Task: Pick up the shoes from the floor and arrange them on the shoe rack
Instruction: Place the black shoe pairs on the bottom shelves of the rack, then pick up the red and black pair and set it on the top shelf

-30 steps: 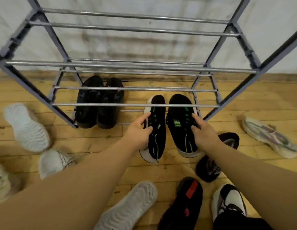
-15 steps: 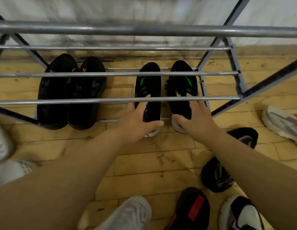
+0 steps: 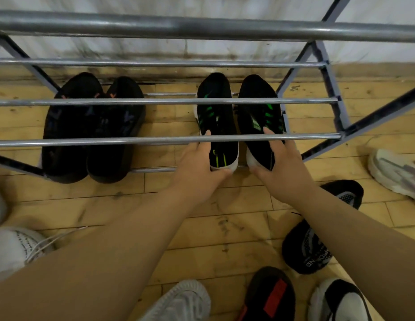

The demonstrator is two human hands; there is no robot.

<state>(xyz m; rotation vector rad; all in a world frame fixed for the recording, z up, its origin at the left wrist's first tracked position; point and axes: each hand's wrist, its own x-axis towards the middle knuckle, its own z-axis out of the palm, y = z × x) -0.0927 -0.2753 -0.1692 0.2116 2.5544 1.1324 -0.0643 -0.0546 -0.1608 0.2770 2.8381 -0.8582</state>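
Observation:
A metal shoe rack point(image 3: 169, 140) with grey bars fills the upper view. On its lowest bars, at the right, lie two black shoes with green marks and white soles, toes toward the wall. My left hand point(image 3: 197, 167) grips the heel of the left shoe point(image 3: 217, 126). My right hand point(image 3: 280, 163) grips the heel of the right shoe point(image 3: 259, 117). A pair of plain black shoes point(image 3: 90, 128) rests on the same level at the left.
Loose shoes lie on the wooden floor: a black shoe with a red patch point(image 3: 269, 295), a black-and-grey one point(image 3: 317, 242), a black-and-white one point(image 3: 338, 302), white ones at the left point(image 3: 14, 246), bottom point(image 3: 181, 302) and right point(image 3: 396, 172).
Both hands have pushed the green-marked pair forward from the floor onto the rack's lowest bars. My head has moved closer and lower.

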